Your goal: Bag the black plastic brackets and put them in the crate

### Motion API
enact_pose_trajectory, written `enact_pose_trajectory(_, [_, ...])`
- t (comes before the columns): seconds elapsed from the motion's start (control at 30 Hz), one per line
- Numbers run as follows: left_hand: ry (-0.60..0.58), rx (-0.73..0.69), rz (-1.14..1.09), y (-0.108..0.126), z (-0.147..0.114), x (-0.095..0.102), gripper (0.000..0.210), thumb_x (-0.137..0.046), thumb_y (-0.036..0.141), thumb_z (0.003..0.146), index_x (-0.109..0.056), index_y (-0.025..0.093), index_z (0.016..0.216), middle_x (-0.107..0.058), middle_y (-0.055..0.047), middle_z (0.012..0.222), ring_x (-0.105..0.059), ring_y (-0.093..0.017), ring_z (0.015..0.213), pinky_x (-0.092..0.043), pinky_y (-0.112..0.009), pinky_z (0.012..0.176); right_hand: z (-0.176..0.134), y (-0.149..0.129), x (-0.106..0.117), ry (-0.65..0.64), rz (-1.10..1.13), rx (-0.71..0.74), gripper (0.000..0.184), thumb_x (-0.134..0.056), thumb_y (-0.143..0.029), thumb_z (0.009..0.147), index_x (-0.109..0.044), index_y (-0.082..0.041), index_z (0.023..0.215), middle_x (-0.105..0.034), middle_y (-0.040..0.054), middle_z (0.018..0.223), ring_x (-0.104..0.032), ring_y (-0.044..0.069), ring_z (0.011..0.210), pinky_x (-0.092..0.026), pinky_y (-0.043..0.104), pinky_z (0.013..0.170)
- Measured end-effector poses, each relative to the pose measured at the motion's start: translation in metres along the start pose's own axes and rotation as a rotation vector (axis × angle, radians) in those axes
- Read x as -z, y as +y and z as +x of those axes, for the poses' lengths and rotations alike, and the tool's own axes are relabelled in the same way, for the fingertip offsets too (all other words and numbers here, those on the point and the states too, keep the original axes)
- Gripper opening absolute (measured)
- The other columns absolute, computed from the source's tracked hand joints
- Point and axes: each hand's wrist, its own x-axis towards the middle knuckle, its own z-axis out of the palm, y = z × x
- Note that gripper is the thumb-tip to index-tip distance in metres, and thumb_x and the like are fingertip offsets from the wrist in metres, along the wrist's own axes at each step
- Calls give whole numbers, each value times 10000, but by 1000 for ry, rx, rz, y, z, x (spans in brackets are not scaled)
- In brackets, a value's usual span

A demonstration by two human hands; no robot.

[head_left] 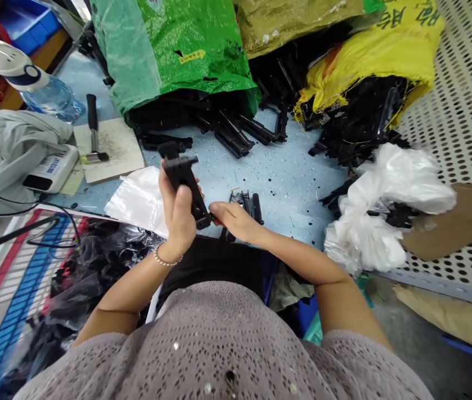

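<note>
My left hand point(179, 216) is wrapped round a long black plastic part point(186, 186), its thumb lying along the top face. The part is tilted, with a wider, stepped end pointing away from me. At its near end my right hand point(236, 221) is closed in a pinch; the fingertips meet the part's corner, and whatever is between them is too small to make out. Just beyond the right hand, more black parts point(256, 208) lie on the light blue tabletop point(290, 172), partly hidden by that hand. A white plastic sheet point(138, 197) lies beside my left hand.
A green sack point(194, 44) and a yellow sack point(377, 44) spill black parts point(231, 133) at the back. Left are a hammer point(93, 125) on a board point(125, 144), a scale-like white device point(50, 169) and a water bottle point(53, 94). White plastic bags point(381, 216) lie right.
</note>
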Motion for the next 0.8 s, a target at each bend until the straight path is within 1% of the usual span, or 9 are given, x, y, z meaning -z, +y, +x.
enact_pose_trajectory(0.13, [-101, 349, -58, -1, 15, 2, 522, -571, 705, 895, -662, 193, 939, -632, -46, 715, -618, -162, 607, -501, -277, 511, 10, 10, 21, -22, -415, 413, 571, -352, -723, 1016, -605, -224, 904, -608, 71, 894, -551, 217, 844, -438, 370, 758])
enact_pose_trajectory(0.2, [-141, 502, -57, -7, 14, 0, 517, -573, 687, 897, -666, 179, 886, -613, -46, 662, -603, -164, 573, -497, -279, 489, 10, 16, 19, -71, -481, 513, 531, -380, -687, 1026, -604, -234, 863, -601, 66, 875, -551, 220, 843, -438, 375, 764])
enact_pose_trajectory(0.27, [-116, 468, -84, -12, 8, -2, 526, -566, 693, 900, -662, 176, 898, -618, -45, 686, -613, -164, 593, -512, -283, 521, 4, 16, 8, -44, -398, 444, 544, -339, -655, 1049, -580, -227, 815, -584, 59, 828, -551, 207, 800, -440, 363, 739])
enact_pose_trajectory(0.33, [-31, 243, -117, -14, 0, -3, 525, -579, 699, 899, -656, 190, 1006, -648, -45, 786, -643, -163, 667, -532, -282, 591, -4, 11, -5, 3, -203, 217, 588, -221, -607, 1085, -535, -218, 774, -545, 34, 740, -535, 179, 713, -432, 334, 679])
enact_pose_trajectory(0.43, [46, -61, -136, -9, -3, -2, 501, -676, 650, 872, -609, 261, 1181, -674, -36, 966, -663, -155, 763, -539, -273, 658, -11, 1, -8, -71, 48, -64, 632, -72, -533, 1107, -486, -217, 748, -495, -1, 655, -498, 147, 615, -411, 297, 608])
enact_pose_trajectory(0.5, [8, -8, -157, -5, 1, -1, 458, -693, 624, 870, -618, 251, 1125, -669, -32, 949, -640, -136, 703, -518, -254, 603, -8, -1, 2, -90, -14, -4, 621, -143, -600, 1092, -522, -211, 792, -558, 25, 738, -532, 162, 679, -425, 313, 643])
enact_pose_trajectory(0.67, [-118, 430, -215, -6, 6, 0, 495, -600, 664, 899, -640, 171, 875, -579, -17, 663, -537, -109, 518, -430, -225, 454, 3, 7, 16, -96, -417, 388, 550, -363, -702, 1022, -595, -227, 870, -614, 76, 888, -563, 231, 851, -426, 383, 756])
enact_pose_trajectory(0.73, [-110, 432, -216, -12, 7, 2, 520, -582, 686, 895, -639, 168, 887, -559, -8, 637, -537, -113, 515, -444, -230, 470, 0, 8, 9, -86, -379, 311, 546, -290, -625, 1070, -588, -222, 851, -613, 66, 853, -567, 212, 814, -424, 362, 735])
enact_pose_trajectory(0.8, [-55, 307, -175, -22, 11, 7, 495, -599, 668, 893, -632, 184, 990, -571, 1, 683, -572, -125, 564, -504, -249, 549, -3, 6, 1, -104, -282, 110, 562, -208, -549, 1106, -581, -214, 853, -617, 45, 812, -570, 181, 752, -425, 326, 696])
